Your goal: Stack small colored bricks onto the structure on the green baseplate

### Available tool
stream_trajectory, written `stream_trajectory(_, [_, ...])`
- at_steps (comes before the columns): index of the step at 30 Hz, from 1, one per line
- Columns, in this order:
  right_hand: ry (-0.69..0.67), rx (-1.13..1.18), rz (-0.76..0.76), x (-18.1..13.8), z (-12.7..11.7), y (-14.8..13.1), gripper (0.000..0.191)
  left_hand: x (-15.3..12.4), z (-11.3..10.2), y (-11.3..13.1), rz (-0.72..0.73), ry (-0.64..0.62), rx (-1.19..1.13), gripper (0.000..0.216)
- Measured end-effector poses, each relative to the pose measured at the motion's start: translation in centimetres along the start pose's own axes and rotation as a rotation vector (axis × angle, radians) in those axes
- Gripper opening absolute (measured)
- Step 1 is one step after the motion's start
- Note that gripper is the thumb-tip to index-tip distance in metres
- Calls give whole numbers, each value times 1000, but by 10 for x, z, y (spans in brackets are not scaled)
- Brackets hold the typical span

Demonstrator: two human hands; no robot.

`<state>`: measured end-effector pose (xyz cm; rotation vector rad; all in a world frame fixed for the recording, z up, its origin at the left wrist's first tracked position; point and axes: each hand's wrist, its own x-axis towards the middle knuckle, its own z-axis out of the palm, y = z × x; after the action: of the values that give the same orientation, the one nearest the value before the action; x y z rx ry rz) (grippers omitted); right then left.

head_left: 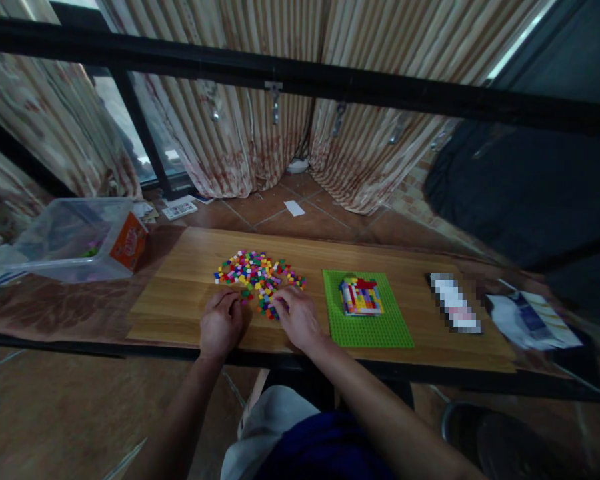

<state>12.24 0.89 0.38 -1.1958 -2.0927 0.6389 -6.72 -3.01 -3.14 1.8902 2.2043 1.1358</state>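
A spread pile of small coloured toy bricks (253, 267) lies on the wooden board. My right hand (296, 313) reaches into the pile's near right side, its bent fingers touching bricks; whether one is pinched is too small to tell. At the pile's near left edge rests my left hand (222, 322), fingers curled inward, their tips partly hidden. To the right of my hands lies a green baseplate (400, 333). On it stands a low block structure (362, 298) of many colours, with white at its sides and red bricks on top.
A clear plastic bin (75, 267) with an orange label stands at the left. Toward the right of the wooden board (170, 300) lies a pixelated, phone-like object (455, 303). White and blue packaging (535, 320) sits beyond it. A dark bar (300, 67) crosses above the board.
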Motion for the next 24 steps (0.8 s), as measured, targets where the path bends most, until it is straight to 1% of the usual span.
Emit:
stream_trajectory(3, [85,176,78,-13,-23,3,17,1,-1,0,15,2,12,28])
stream_trajectory(5, [157,242,149,-23,-40,11,17,2,-1,-1,21,6,21,29])
stream_trajectory(10, [390,269,291,-49,-79,53,17,2,1,-5,31,25,42,30])
stream_trajectory(12, [480,269,340,-55,-93,70,17,3,1,-6,42,28,48,30])
stream_trajectory(14, [541,244,390,-58,-108,84,19,3,2,-6,51,29,54,31])
stream_trajectory(17, [590,165,432,-57,-126,95,23,4,2,-7,62,28,66,33])
stream_trajectory(19, [606,118,439,-54,-134,99,26,4,2,-7,64,21,68,33])
stream_trajectory(21, [624,92,455,-50,-137,101,29,4,2,-8,66,16,67,33])
stream_trajectory(24, [623,99,484,-45,-134,103,29,4,2,-8,72,10,73,33])
